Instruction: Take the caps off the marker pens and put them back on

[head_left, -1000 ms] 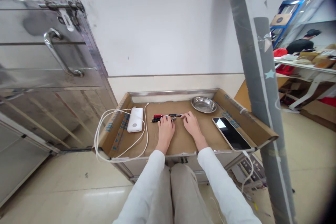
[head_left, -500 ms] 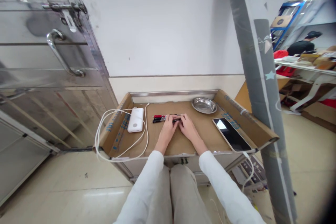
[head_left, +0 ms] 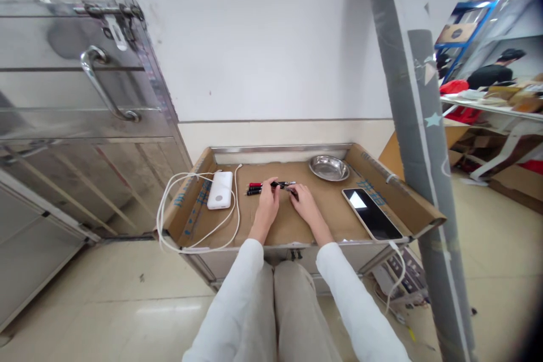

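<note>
Several pens [head_left: 259,187], red and black, lie side by side on the cardboard-lined tray [head_left: 297,226] in front of me. My left hand [head_left: 268,202] rests over the pens' right half, fingers curled down on them. My right hand [head_left: 304,203] is just to the right, fingers pinched on the dark end of a pen near the pens' tips. Both sleeves are white.
A white power bank [head_left: 220,190] with a looped white cable [head_left: 169,203] lies at the left. A steel dish [head_left: 329,168] sits at the back right, a phone [head_left: 371,213] at the right. A grey padded post [head_left: 416,124] stands right; steel doors [head_left: 76,102] left. A person sits far right.
My hands came together over the pens from a wider spread. The left hand now covers the pens and the right pinches one pen's end.
</note>
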Tool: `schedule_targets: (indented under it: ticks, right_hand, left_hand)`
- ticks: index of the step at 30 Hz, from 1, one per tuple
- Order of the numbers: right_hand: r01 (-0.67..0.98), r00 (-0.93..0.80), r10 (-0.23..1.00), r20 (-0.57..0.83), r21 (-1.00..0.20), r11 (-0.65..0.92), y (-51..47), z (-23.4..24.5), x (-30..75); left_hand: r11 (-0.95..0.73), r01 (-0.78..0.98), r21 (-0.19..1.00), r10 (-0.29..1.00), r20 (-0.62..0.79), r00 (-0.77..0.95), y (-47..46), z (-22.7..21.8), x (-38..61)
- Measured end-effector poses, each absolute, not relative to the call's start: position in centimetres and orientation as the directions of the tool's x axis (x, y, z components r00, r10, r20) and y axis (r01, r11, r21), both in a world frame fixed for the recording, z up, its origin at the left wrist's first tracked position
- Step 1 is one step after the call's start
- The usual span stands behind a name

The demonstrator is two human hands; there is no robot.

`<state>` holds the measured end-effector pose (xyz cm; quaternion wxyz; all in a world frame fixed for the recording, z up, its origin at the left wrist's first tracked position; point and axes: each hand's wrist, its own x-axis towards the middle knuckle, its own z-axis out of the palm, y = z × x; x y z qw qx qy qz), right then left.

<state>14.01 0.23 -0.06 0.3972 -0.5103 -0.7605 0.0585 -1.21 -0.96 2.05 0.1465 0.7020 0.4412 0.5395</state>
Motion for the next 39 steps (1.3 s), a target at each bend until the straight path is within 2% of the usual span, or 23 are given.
schedule_targets:
  ticks: [8, 17, 22, 25, 29, 32, 35, 39]
  right_hand:
    - [0.685, -0.156, 0.819, 0.552, -0.537, 0.492, 0.4, 0.0, 14.1]
    - [0.678, -0.149, 0.829, 0.539, -0.555, 0.482, 0.1, 0.2, 14.2]
    - [0.706, -0.153, 0.832, 0.533, -0.531, 0.469, 0.0, 0.1, 14.3]
    - [0.770, -0.123, 0.826, 0.550, -0.472, 0.430, -0.4, 0.5, 14.1]
    - [0.885, -0.061, 0.810, 0.584, -0.343, 0.314, -1.4, 1.6, 13.7]
    - [0.908, -0.051, 0.809, 0.585, -0.310, 0.282, -1.7, 2.1, 13.6]
    - [0.888, -0.041, 0.815, 0.578, -0.353, 0.295, -1.8, 2.2, 13.6]
    - [0.782, -0.081, 0.833, 0.547, -0.483, 0.393, -1.7, 1.9, 13.7]
  left_hand:
    - [-0.557, 0.509, 0.657, 0.770, 0.638, 0.020, -1.2, 2.4, -1.2]
    - [-0.490, 0.528, 0.693, 0.797, 0.602, -0.050, -1.6, 2.8, -1.3]
    - [-0.458, 0.559, 0.691, 0.800, 0.595, -0.080, -1.6, 3.0, -1.4]
    - [-0.457, 0.548, 0.701, 0.808, 0.584, -0.073, -1.5, 2.9, -1.4]
    - [-0.483, 0.526, 0.700, 0.827, 0.563, 0.011, -1.4, 2.7, -1.3]
    - [-0.524, 0.526, 0.670, 0.823, 0.557, 0.111, -1.3, 2.5, -1.3]
    - [-0.552, 0.561, 0.616, 0.811, 0.553, 0.190, -1.1, 2.2, -1.2]
    - [-0.571, 0.642, 0.513, 0.797, 0.535, 0.281, -0.5, 1.9, -1.3]
